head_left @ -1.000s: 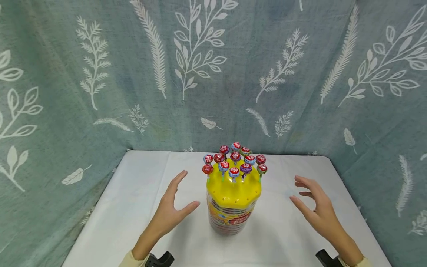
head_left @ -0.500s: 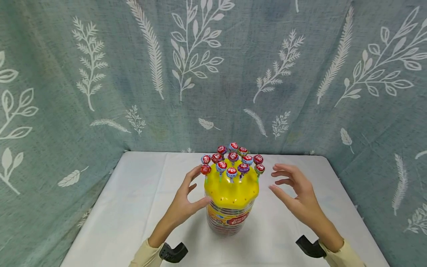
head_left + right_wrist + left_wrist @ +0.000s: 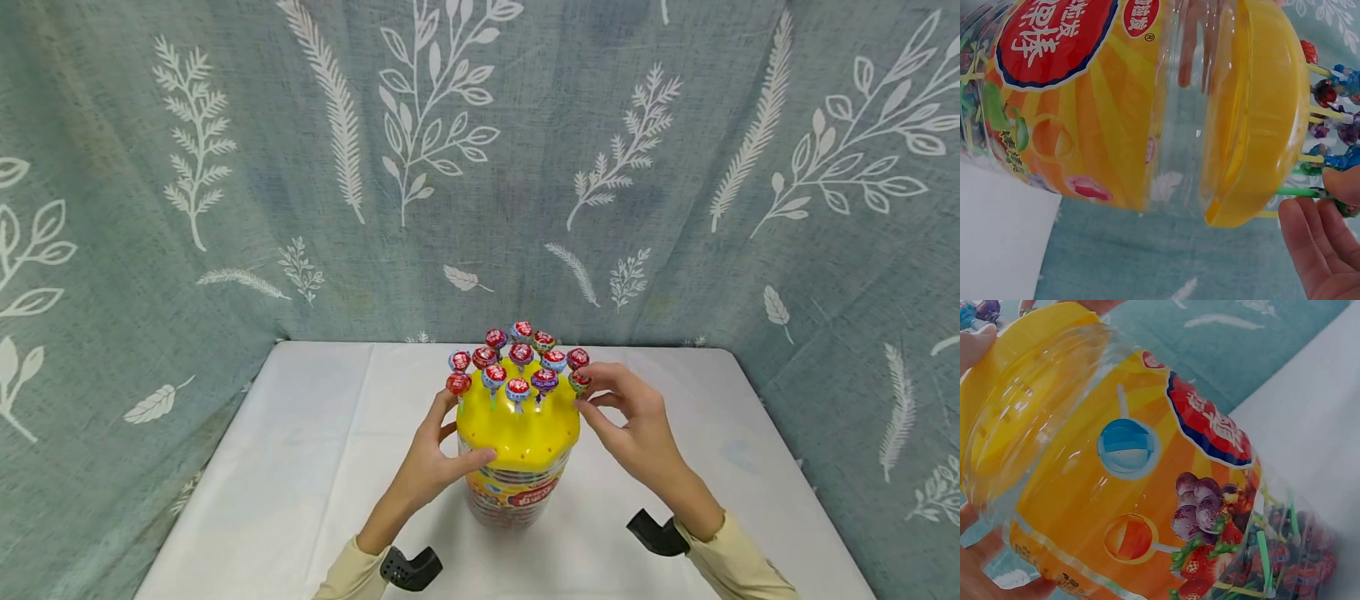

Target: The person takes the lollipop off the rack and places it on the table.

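A clear plastic jar (image 3: 517,493) with a yellow lid (image 3: 517,437) stands upright on the table. Several wrapped lollipops (image 3: 494,377) stick up from holes in the lid. My left hand (image 3: 423,473) holds the jar's lid from the left, thumb across its front and fingers round the far side. At the lid's right edge my right hand (image 3: 637,429) pinches a green-wrapped lollipop (image 3: 579,382). The right wrist view shows its green stick (image 3: 1297,192) running into the lid, the thumb and fingers at its head.
Through the jar's lower wall show many more lollipops (image 3: 1272,556). A white cloth (image 3: 300,467) covers the table. Behind it hangs a green leaf-patterned curtain (image 3: 525,208), which also closes in both sides.
Both hands have moved inward from beside the jar. The left now holds the lid's side, and the right has come to the lollipop at the right edge and pinches it.
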Available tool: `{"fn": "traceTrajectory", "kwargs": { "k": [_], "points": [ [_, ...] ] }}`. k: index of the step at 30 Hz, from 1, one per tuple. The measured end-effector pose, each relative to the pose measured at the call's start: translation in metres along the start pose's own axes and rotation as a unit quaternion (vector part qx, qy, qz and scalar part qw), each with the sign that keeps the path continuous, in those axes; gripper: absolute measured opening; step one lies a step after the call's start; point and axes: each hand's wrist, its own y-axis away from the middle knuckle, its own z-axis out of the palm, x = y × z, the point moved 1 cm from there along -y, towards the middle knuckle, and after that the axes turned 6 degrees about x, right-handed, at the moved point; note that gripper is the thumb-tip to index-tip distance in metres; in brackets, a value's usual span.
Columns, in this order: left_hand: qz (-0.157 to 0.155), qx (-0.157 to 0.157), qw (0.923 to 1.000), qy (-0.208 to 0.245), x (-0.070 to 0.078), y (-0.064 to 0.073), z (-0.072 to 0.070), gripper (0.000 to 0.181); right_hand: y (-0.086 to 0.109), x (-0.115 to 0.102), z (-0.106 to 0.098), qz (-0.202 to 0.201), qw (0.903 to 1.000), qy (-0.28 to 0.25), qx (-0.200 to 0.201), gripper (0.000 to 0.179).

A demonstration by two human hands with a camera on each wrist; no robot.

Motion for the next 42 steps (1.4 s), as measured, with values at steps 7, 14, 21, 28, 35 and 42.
{"fn": "traceTrajectory", "kwargs": {
  "k": [7,14,21,28,35,42],
  "points": [
    [0.0,0.013,0.9999,-0.009,0.0,0.002,0.001,0.075,-0.002,-0.001,0.002,0.014,0.9994,-0.017,0.026,0.041],
    [0.005,0.033,0.9994,-0.01,-0.001,0.003,0.0,0.076,-0.014,-0.006,-0.005,0.01,0.9954,-0.063,0.071,0.047],
    [0.001,0.034,0.9994,-0.01,-0.001,0.003,0.001,0.078,-0.022,0.001,-0.017,0.033,0.9936,-0.056,0.093,0.045],
    [-0.001,0.036,0.9993,-0.012,-0.003,0.004,0.003,0.078,-0.028,0.002,-0.022,0.037,0.9953,-0.003,0.09,0.041],
    [-0.001,0.039,0.9992,-0.01,-0.002,0.004,0.003,0.078,-0.035,0.004,-0.022,0.077,0.9942,0.008,0.075,0.036],
    [-0.006,0.04,0.9991,-0.01,-0.003,0.005,0.003,0.078,-0.037,0.029,-0.019,0.131,0.989,-0.005,0.069,0.037]
  ]
}}
